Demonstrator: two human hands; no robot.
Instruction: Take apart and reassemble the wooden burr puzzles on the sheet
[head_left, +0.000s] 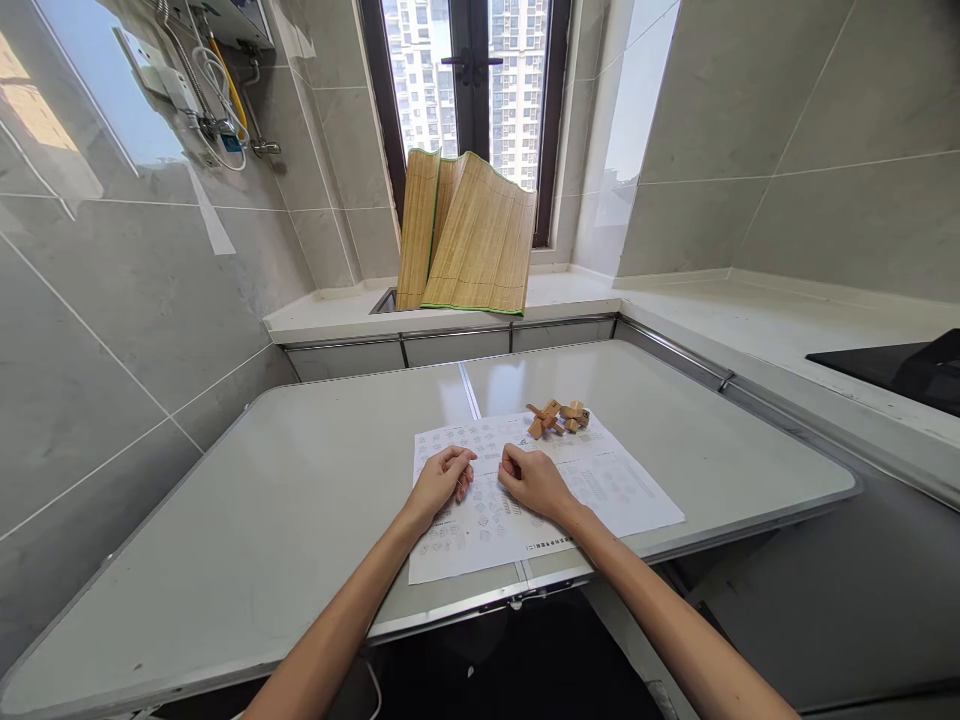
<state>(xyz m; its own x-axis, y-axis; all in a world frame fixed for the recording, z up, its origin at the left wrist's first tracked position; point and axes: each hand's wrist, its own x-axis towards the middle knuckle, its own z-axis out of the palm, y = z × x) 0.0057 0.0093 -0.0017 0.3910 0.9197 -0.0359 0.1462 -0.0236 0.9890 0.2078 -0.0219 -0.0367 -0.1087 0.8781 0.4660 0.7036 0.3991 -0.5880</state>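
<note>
A large white printed sheet [637,500] with small line diagrams lies on the folding table. My left hand [444,478] rests on its left part, fingers loosely curled and the thumb a little apart, with nothing seen in it. Across a small gap, my right hand [534,480] is closed into a loose fist on the sheet, and no object shows in it. Beyond the right hand, near the sheet's far edge, sit two small interlocking wooden puzzles [546,420] side by side. The right-hand wooden puzzle [574,416] is more compact. Neither hand touches them.
The light folding table [300,500] has a metal-edged seam down its middle. A white counter ledge [585,288] runs behind it, where a folded bamboo mat [480,235] leans against the window. A black object [900,370] lies on the right counter. Tiled walls stand on both sides.
</note>
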